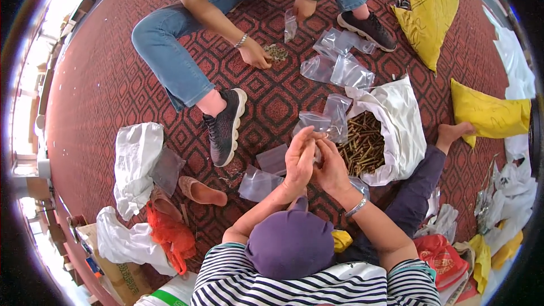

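Note:
My left hand and my right hand meet just left of a white woven sack. Their fingers are closed together around something small that I cannot make out. Long brass-coloured screws or bolts fill the open sack. Clear plastic bags lie just beyond my hands, and another clear bag lies beside my left wrist. Opposite, a co-worker's hand touches a pile of small metal pieces. The co-worker's other hand holds a small clear bag.
More clear bags lie on the patterned red carpet. Yellow sacks are at the right. Pink slip-on shoes, a white bag and a red plastic bag sit at the left. The co-worker's black shoe is ahead.

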